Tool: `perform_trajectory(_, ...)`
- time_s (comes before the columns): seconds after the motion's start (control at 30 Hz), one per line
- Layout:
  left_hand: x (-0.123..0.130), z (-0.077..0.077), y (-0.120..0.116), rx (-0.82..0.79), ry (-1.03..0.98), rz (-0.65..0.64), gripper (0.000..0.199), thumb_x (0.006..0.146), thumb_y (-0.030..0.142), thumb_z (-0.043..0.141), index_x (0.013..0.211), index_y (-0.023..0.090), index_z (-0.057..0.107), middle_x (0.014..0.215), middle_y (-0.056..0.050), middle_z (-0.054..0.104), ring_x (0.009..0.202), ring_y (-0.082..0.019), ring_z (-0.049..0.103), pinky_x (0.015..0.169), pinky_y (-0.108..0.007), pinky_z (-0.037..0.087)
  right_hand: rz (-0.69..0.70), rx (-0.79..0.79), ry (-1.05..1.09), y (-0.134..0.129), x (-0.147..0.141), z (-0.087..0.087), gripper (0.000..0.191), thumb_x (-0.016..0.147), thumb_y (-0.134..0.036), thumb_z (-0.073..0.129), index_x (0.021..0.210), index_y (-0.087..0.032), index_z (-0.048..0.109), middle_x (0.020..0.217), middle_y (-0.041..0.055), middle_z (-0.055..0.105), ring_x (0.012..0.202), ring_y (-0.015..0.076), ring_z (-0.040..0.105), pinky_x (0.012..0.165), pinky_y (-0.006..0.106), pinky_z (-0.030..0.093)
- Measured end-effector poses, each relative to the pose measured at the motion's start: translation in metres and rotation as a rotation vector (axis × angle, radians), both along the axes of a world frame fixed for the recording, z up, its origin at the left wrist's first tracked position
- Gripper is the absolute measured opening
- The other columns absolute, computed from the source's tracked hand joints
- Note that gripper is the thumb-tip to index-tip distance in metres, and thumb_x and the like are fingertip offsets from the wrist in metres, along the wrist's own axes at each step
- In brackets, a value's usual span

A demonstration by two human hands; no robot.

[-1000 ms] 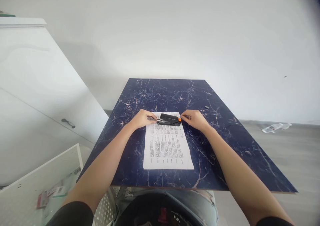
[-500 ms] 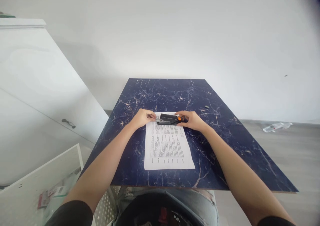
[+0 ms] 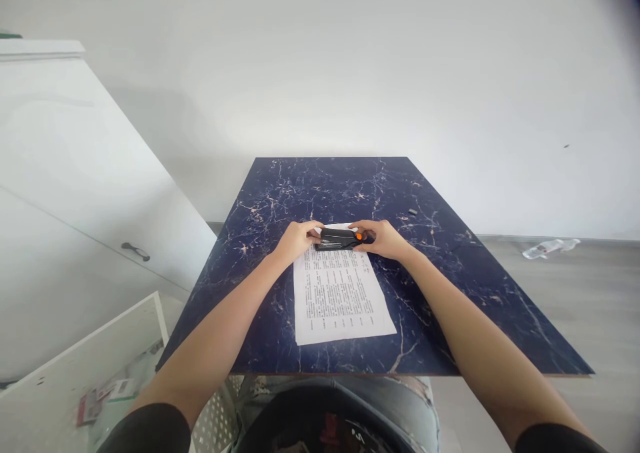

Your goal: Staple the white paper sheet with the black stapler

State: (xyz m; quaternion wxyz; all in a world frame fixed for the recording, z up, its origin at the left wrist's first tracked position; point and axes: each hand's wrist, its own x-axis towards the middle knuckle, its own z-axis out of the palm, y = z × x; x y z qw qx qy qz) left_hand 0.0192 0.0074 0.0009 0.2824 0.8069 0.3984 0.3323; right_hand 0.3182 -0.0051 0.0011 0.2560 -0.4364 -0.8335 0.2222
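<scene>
A black stapler with an orange part point(image 3: 337, 238) lies sideways over the far end of a printed white paper point(image 3: 340, 299), on the dark blue marbled table point(image 3: 280, 186). My left hand point(image 3: 300, 239) has its fingers closed on the stapler's left end. On the right end, my right hand point(image 3: 383, 239) grips the stapler near the orange part, thumb and fingers around it. The fingertips of both hands are partly hidden behind the stapler.
A small grey piece point(image 3: 413, 211) lies on the table at the right. Left stands a white cabinet point(image 3: 90, 173) with a dark handle; below it is an open white drawer point(image 3: 100, 333) holding packets. A clear plastic item point(image 3: 547, 248) lies on the floor at right.
My left hand has moved right onto the stapler's left end, where a thin metal part stuck out before and no longer shows. The paper's near end has turned slightly to the right.
</scene>
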Motion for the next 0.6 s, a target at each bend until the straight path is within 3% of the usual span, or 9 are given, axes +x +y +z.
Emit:
perform_trajectory(0.17, -0.019, -0.003, 0.013, -0.01, -0.003, 0.023, 0.024, 0.083, 0.022, 0.073, 0.108, 0.023, 0.073, 0.092, -0.002, 0.079, 0.085, -0.019, 0.074, 0.09, -0.033, 0.056, 0.024, 0.05, 0.032, -0.002, -0.011, 0.001, 0.068, 0.076, -0.045, 0.081, 0.137, -0.025, 0.059, 0.121, 0.011, 0.07, 0.108, 0.0292, 0.065, 0.094, 0.047, 0.052)
perform_trajectory(0.27, -0.037, -0.007, 0.022, 0.004, 0.046, 0.338, 0.016, 0.089, 0.025, 0.065, 0.103, 0.021, 0.071, 0.096, -0.005, 0.077, 0.086, -0.019, 0.071, 0.087, -0.033, 0.055, 0.005, 0.016, 0.1, -0.002, -0.015, -0.001, 0.063, 0.08, -0.044, 0.078, 0.137, -0.025, 0.059, 0.122, 0.0102, 0.071, 0.11, 0.0282, 0.066, 0.095, 0.045, 0.052)
perform_trajectory(0.33, -0.045, -0.009, 0.026, 0.018, 0.209, 0.604, 0.011, 0.089, 0.023, 0.06, 0.094, 0.021, 0.07, 0.095, -0.007, 0.075, 0.092, -0.023, 0.069, 0.089, -0.037, 0.053, 0.017, -0.026, 0.093, -0.001, -0.014, -0.002, 0.051, 0.083, -0.044, 0.075, 0.128, -0.024, 0.065, 0.116, 0.0083, 0.073, 0.103, 0.026, 0.068, 0.094, 0.043, 0.053)
perform_trajectory(0.4, -0.048, -0.009, 0.027, 0.039, 0.388, 0.76, 0.01, 0.089, 0.021, 0.058, 0.09, 0.021, 0.067, 0.096, -0.01, 0.072, 0.1, -0.028, 0.066, 0.091, -0.041, 0.049, 0.027, -0.058, 0.069, 0.0, -0.013, -0.004, 0.04, 0.085, -0.046, 0.073, 0.118, -0.023, 0.071, 0.11, 0.0067, 0.075, 0.097, 0.0245, 0.07, 0.092, 0.041, 0.053)
perform_trajectory(0.6, -0.042, -0.005, 0.023, 0.03, 0.551, 0.786, 0.011, 0.092, 0.021, 0.052, 0.098, 0.02, 0.061, 0.104, -0.012, 0.067, 0.105, -0.031, 0.061, 0.09, -0.043, 0.046, 0.02, -0.031, 0.045, 0.0, -0.008, 0.0, 0.038, 0.083, -0.048, 0.074, 0.111, -0.022, 0.075, 0.103, 0.0058, 0.076, 0.092, 0.0241, 0.07, 0.088, 0.038, 0.053)
